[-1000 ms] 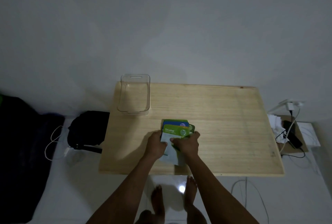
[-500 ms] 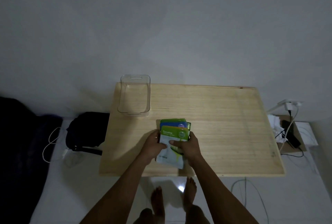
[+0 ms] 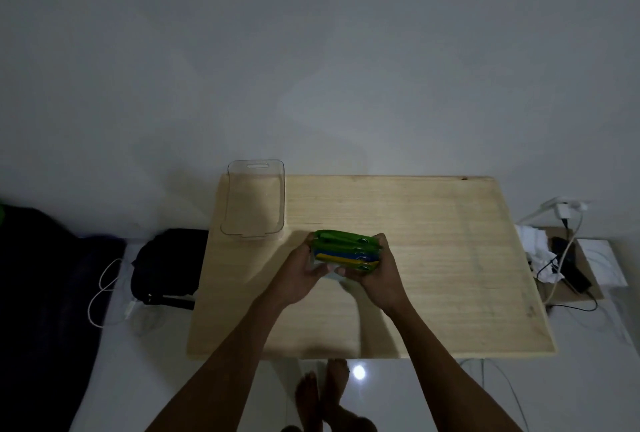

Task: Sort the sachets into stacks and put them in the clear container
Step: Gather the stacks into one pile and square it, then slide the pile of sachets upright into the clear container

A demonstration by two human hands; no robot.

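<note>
Head view, looking down on a pale wooden worktop [image 3: 433, 258] set against a plain grey wall. Both hands meet above the middle of the worktop and clasp one bundle of sachets [image 3: 344, 251] between them: the left hand [image 3: 299, 274] presses on the bundle's left end, the right hand [image 3: 379, 274] on its right end, with the fingers curled round the sides. The sachets stand on edge, so that their upper edges show as stacked bands of green, blue and yellow; a paler sachet face shows below, between the thumbs. Whether the bundle rests on the worktop or is held just above it cannot be told.

The clear container [image 3: 254, 201] stands at the far left corner of the worktop, to the upper left of the bundle, near it but apart; nothing shows inside.

On the floor to the left lies a black bag [image 3: 166, 265] with a white cable [image 3: 104, 293] beside it. To the right, a white charger [image 3: 562, 212] sits in a wall socket above crumpled white paper [image 3: 535, 244]. Bare feet [image 3: 322, 393] show below the near edge.
</note>
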